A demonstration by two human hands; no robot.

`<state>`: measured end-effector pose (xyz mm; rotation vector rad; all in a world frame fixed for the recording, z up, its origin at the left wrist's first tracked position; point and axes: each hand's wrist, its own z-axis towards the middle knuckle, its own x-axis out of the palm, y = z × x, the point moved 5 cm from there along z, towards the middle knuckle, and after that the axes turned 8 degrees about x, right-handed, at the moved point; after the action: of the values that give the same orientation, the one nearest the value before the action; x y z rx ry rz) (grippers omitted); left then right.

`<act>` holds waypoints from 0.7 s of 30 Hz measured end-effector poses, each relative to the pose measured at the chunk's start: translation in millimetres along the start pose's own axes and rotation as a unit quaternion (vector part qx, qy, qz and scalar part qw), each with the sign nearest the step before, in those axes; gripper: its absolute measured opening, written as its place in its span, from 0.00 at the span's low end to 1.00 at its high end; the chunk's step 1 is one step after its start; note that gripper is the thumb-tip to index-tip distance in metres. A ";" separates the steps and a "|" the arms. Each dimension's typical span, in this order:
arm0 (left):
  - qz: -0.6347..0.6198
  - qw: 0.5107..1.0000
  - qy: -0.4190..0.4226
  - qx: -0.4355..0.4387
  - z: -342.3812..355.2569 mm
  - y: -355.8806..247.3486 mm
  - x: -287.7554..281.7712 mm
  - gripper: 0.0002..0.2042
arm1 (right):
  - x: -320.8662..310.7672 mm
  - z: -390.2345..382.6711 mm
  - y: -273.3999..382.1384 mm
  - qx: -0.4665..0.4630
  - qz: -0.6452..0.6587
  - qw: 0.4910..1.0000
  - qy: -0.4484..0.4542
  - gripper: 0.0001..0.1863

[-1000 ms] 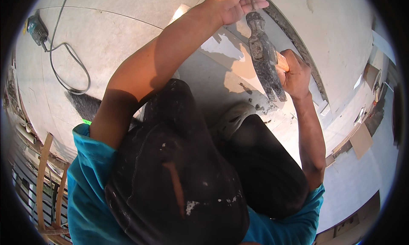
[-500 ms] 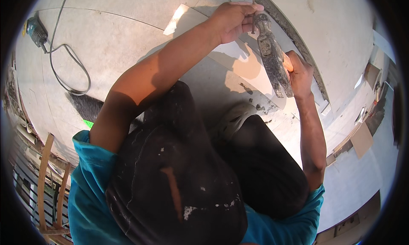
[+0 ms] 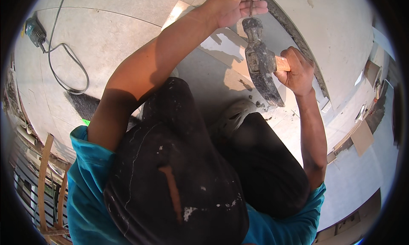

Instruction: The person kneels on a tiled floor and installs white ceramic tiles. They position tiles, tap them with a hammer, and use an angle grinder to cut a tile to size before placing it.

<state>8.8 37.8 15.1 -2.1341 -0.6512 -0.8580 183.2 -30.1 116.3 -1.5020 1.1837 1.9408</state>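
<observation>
Pale tiled floor point(image 3: 119, 36); grimy, mortar-caked steel hammer point(image 3: 260, 66), wooden handle.

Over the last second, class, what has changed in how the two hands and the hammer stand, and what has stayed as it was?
The hammer, gripped by the right hand on its wooden handle, has swung so its head now meets the thin metal tool pinched in the left hand; a second ago it hung lower, clear of those fingers. Both grips stayed. The crouch, the tiled floor and the corded tool are unchanged.

Flat brown cardboard pieces point(image 3: 362, 136) on the floor, far right
</observation>
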 end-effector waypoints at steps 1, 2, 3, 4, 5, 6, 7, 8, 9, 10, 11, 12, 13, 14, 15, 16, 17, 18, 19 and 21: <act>0.007 1.000 0.001 -0.002 -2.9 -1.6 1.9 0.18 | 3.7 1.8 -3.4 0.028 -0.019 0.999 0.020 0.22; 0.021 1.000 -0.009 -0.009 -1.4 -1.3 -0.7 0.18 | 7.5 4.4 -6.0 0.055 -0.039 0.997 0.040 0.22; 0.036 0.999 -0.019 -0.016 2.6 -0.9 -4.7 0.18 | 10.6 6.0 -7.7 0.081 -0.058 0.993 0.061 0.21; 0.051 0.998 -0.029 -0.023 6.2 -0.3 -8.9 0.18 | 9.7 5.6 -3.4 0.068 -0.047 0.996 0.041 0.21; 0.018 0.999 -0.030 -0.020 11.3 2.9 -10.9 0.18 | 8.8 3.7 1.1 0.055 -0.035 0.998 0.020 0.21; -0.014 0.999 -0.030 -0.017 15.9 7.8 -11.6 0.18 | 5.9 2.1 5.1 0.040 -0.024 0.999 0.000 0.21; -0.047 0.998 -0.031 -0.014 20.2 11.3 -13.8 0.17 | 1.1 -0.1 8.8 0.004 -0.021 1.000 -0.003 0.21; -0.036 0.999 -0.032 -0.015 17.8 9.5 -11.3 0.17 | 2.1 -1.0 2.3 0.028 -0.038 0.999 0.009 0.21; -0.026 0.999 -0.032 -0.016 15.8 7.6 -8.6 0.17 | 5.1 -1.7 -6.2 0.053 -0.055 0.997 0.021 0.21; -0.015 0.999 -0.033 -0.018 13.6 5.8 -5.8 0.16 | 8.3 -2.6 -13.5 0.077 -0.072 0.994 0.033 0.22; -0.018 0.999 -0.040 -0.014 11.1 3.9 -3.7 0.16 | 11.5 -1.6 -16.1 0.083 -0.089 0.991 0.049 0.22; -0.022 0.999 -0.048 -0.011 8.6 2.3 -1.6 0.15 | 9.7 -1.9 -12.4 0.072 -0.065 0.995 0.035 0.22; -0.025 0.998 -0.055 -0.007 7.8 1.0 -0.4 0.15 | 7.0 -2.1 -5.1 0.061 -0.041 0.997 0.020 0.22; -0.062 0.995 -0.082 -0.007 9.9 1.3 1.3 0.14 | 4.4 -1.3 0.9 0.049 -0.015 0.999 0.006 0.21; -0.099 0.989 -0.109 -0.006 13.6 3.3 6.5 0.13 | 2.2 -4.9 0.0 0.019 0.001 1.000 -0.003 0.21; -0.135 0.981 -0.136 -0.006 15.4 3.8 8.2 0.12 | 4.4 -3.9 -8.4 0.045 0.003 0.999 0.009 0.20; -0.108 0.988 -0.112 -0.001 14.4 1.5 11.0 0.11 | 7.4 -3.2 -18.7 0.075 0.002 0.997 0.020 0.20; -0.080 0.993 -0.088 0.005 12.2 -1.1 12.8 0.10 | 9.6 -3.0 -26.8 0.106 0.001 0.994 0.032 0.20; -0.052 0.997 -0.063 0.010 10.8 -2.5 15.7 0.09 | 8.1 -3.8 -27.0 0.088 -0.028 0.996 0.019 0.19; -0.076 0.993 -0.091 0.006 15.5 -0.3 10.3 0.09 | 2.2 -0.9 -18.7 0.083 0.023 0.996 0.006 0.20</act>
<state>21.0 51.9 14.9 -2.1909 -0.9197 -0.7408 197.0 -20.9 107.3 -1.4151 1.3605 1.8157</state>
